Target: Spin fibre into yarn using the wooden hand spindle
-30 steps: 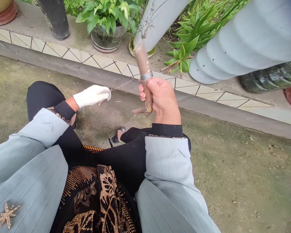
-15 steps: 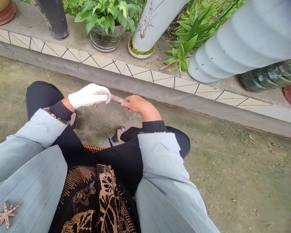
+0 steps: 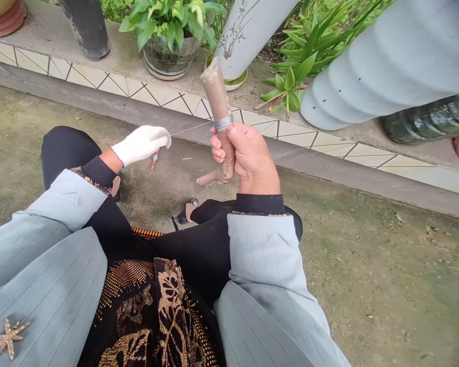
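Note:
My right hand [image 3: 252, 153] is bare and closed around a brown forked stick [image 3: 217, 94], tilted nearly upright. Grey wire [image 3: 224, 123] is wound around its middle, just above my thumb, and a short branch juts left from its lower end. A thin strand [image 3: 189, 128] stretches taut from that winding to my left hand [image 3: 143, 145]. White knit glove covers the left hand, whose fingers are closed on the strand. Below those fingers hangs a small reddish piece with a grey band [image 3: 155, 159]; its upper part is hidden by the glove.
A low tiled ledge [image 3: 137, 94] runs across the front. On it stand a leafy plant in a clear pot [image 3: 172, 58], a white cylinder [image 3: 239, 38], a ribbed pale pot [image 3: 367, 76] and a dark container [image 3: 86, 30]. Concrete ground [image 3: 367, 265] lies below.
My right hand has moved right and up, turning the stick from nearly level to nearly upright. A gap has opened between the hands, with the strand drawn across it. My left hand has barely moved.

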`<action>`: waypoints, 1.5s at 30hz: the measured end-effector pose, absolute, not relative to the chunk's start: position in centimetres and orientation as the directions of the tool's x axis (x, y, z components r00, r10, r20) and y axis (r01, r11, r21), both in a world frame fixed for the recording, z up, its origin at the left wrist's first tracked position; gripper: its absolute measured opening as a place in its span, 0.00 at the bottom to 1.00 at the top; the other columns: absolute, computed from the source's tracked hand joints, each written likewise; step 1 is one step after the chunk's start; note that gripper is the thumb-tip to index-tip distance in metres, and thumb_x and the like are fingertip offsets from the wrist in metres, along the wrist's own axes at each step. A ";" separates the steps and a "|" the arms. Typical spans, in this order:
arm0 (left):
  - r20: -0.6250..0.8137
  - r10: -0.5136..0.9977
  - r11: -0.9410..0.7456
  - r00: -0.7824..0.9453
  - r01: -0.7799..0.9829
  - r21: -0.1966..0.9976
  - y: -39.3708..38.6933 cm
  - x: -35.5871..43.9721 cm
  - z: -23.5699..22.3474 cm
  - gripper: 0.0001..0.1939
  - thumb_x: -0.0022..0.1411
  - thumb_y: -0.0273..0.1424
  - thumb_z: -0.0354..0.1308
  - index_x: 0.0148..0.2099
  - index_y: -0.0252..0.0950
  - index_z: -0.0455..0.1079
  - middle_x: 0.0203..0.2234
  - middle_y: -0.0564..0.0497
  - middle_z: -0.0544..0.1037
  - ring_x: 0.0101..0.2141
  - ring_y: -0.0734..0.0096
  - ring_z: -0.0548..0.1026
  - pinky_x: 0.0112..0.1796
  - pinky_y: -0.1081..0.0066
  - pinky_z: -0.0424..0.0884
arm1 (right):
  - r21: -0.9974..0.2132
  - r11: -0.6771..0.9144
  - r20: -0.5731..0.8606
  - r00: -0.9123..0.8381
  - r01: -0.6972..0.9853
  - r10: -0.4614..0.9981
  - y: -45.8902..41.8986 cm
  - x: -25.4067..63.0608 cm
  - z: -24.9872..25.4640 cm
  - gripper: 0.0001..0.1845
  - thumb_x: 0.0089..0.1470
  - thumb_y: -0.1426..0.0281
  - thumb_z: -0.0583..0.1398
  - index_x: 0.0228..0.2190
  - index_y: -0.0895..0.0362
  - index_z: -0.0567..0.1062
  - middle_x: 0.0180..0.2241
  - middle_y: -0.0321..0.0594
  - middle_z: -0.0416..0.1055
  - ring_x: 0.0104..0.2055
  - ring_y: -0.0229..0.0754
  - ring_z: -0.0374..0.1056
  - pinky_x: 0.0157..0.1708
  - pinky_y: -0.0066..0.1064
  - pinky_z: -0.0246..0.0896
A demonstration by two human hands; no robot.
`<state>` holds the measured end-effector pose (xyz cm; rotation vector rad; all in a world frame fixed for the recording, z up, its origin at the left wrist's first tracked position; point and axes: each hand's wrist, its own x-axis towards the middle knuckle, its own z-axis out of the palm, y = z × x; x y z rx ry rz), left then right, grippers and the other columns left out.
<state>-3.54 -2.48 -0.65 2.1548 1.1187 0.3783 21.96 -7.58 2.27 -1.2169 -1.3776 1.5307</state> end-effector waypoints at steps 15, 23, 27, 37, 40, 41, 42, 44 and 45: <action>-0.135 0.488 -0.623 0.862 0.452 0.638 -3.4 -3.1 -0.7 0.14 0.61 0.34 0.49 0.32 0.35 0.74 0.26 0.53 0.76 0.26 0.75 0.70 0.32 0.75 0.62 | -0.476 0.039 -0.760 -0.433 0.879 0.484 -6.4 18.2 -1.1 0.11 0.56 0.63 0.60 0.28 0.57 0.72 0.25 0.38 0.71 0.22 0.34 0.62 0.26 0.29 0.55; -0.111 0.652 -0.404 0.751 0.467 0.787 -3.0 -3.2 -1.1 0.12 0.60 0.35 0.53 0.35 0.32 0.73 0.27 0.51 0.77 0.26 0.76 0.71 0.30 0.76 0.66 | -0.905 -0.158 -0.416 -0.742 0.396 0.525 -7.6 19.6 1.3 0.17 0.49 0.56 0.65 0.27 0.57 0.72 0.22 0.32 0.67 0.21 0.31 0.60 0.21 0.25 0.57; -0.098 0.705 -0.295 0.703 0.415 0.861 -3.2 -3.2 -0.6 0.14 0.64 0.34 0.50 0.36 0.31 0.73 0.24 0.50 0.74 0.21 0.79 0.67 0.25 0.77 0.64 | -0.993 -0.122 -0.119 -0.229 0.003 0.966 -6.9 22.0 1.8 0.21 0.52 0.49 0.63 0.31 0.54 0.71 0.22 0.32 0.64 0.19 0.32 0.58 0.18 0.25 0.56; -0.158 0.553 -0.403 0.818 0.429 0.808 -4.1 -3.6 2.0 0.12 0.61 0.33 0.51 0.36 0.33 0.75 0.23 0.53 0.73 0.22 0.78 0.66 0.25 0.77 0.62 | -0.729 -0.348 -0.263 0.229 0.589 0.937 -4.1 23.5 -2.5 0.14 0.56 0.59 0.60 0.27 0.56 0.69 0.22 0.38 0.68 0.22 0.36 0.62 0.23 0.28 0.61; -0.123 0.618 -0.411 0.777 0.452 0.791 -4.2 -3.7 2.6 0.12 0.60 0.33 0.51 0.35 0.32 0.75 0.25 0.51 0.74 0.24 0.78 0.67 0.28 0.76 0.63 | -0.444 -0.253 -0.453 0.028 0.860 0.891 -4.5 21.6 -2.9 0.11 0.56 0.62 0.61 0.29 0.57 0.72 0.24 0.41 0.71 0.25 0.39 0.65 0.28 0.31 0.61; -0.114 0.651 -0.405 0.751 0.471 0.784 -4.2 -3.8 2.7 0.12 0.59 0.32 0.51 0.35 0.32 0.75 0.24 0.51 0.74 0.24 0.77 0.67 0.28 0.76 0.63 | -0.395 -0.190 -0.552 -0.067 0.899 0.831 -4.8 21.0 -2.9 0.11 0.56 0.62 0.61 0.30 0.57 0.72 0.24 0.41 0.71 0.24 0.38 0.65 0.28 0.31 0.60; -0.104 0.685 -0.397 0.721 0.488 0.777 -4.1 -3.8 2.7 0.12 0.59 0.32 0.51 0.36 0.31 0.75 0.23 0.51 0.73 0.24 0.77 0.67 0.28 0.76 0.63 | -0.398 -0.117 -0.640 -0.184 0.910 0.746 -5.1 20.3 -2.9 0.10 0.56 0.63 0.60 0.30 0.57 0.72 0.25 0.40 0.71 0.24 0.37 0.64 0.27 0.30 0.59; -0.069 0.742 -0.385 0.667 0.507 0.771 -3.9 -3.9 2.4 0.12 0.59 0.31 0.51 0.36 0.31 0.74 0.21 0.52 0.71 0.24 0.77 0.67 0.29 0.76 0.63 | -0.489 0.001 -0.745 -0.419 0.872 0.519 -5.7 19.4 -2.6 0.10 0.56 0.63 0.60 0.30 0.58 0.73 0.25 0.38 0.71 0.22 0.34 0.63 0.25 0.28 0.57; -0.046 0.762 -0.383 0.646 0.507 0.772 -3.7 -4.0 2.1 0.12 0.59 0.31 0.51 0.35 0.31 0.74 0.21 0.53 0.70 0.24 0.77 0.67 0.28 0.76 0.63 | -0.562 0.033 -0.746 -0.524 0.826 0.410 -6.0 19.0 -2.3 0.11 0.55 0.62 0.61 0.29 0.58 0.73 0.24 0.36 0.70 0.22 0.33 0.62 0.24 0.27 0.56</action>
